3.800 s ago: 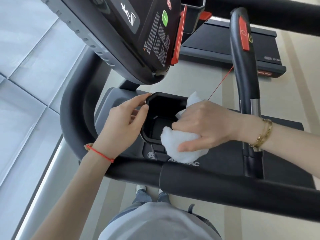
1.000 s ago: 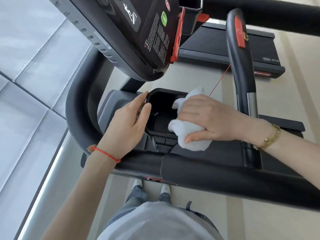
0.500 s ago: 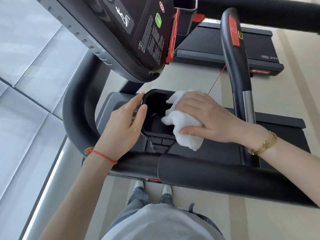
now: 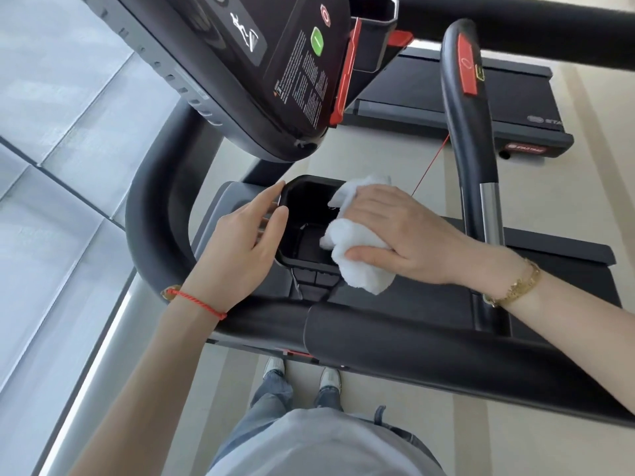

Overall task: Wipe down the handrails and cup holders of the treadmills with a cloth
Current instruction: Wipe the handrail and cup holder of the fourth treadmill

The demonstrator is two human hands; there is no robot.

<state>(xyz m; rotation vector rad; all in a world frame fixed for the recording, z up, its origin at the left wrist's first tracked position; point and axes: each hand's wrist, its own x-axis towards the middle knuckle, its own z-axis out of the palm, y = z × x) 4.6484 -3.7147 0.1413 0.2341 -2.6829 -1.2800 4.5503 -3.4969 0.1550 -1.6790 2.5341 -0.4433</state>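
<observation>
The right hand (image 4: pixel 405 235) grips a white cloth (image 4: pixel 357 259), fingers curled over it, at the black cup holder's (image 4: pixel 292 249) right rim. The left hand (image 4: pixel 240 249) rests straight-fingered against its left rim. Beige striped floor (image 4: pixel 395 159) lies beyond the cup holder, grey tiles (image 4: pixel 51 166) to its left.

Small white print on the tilted black treadmill console (image 4: pixel 299 80) is showing too blurred to read; the neighbouring black treadmill deck (image 4: pixel 508 94) is bearing partial letters "STA".

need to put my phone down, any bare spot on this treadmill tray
Bare deck lies right of the cup holder, bordered by the front handrail and the upright grip. The cup holder is crowded: left hand on its rim, right hand pressing the cloth inside.
</observation>
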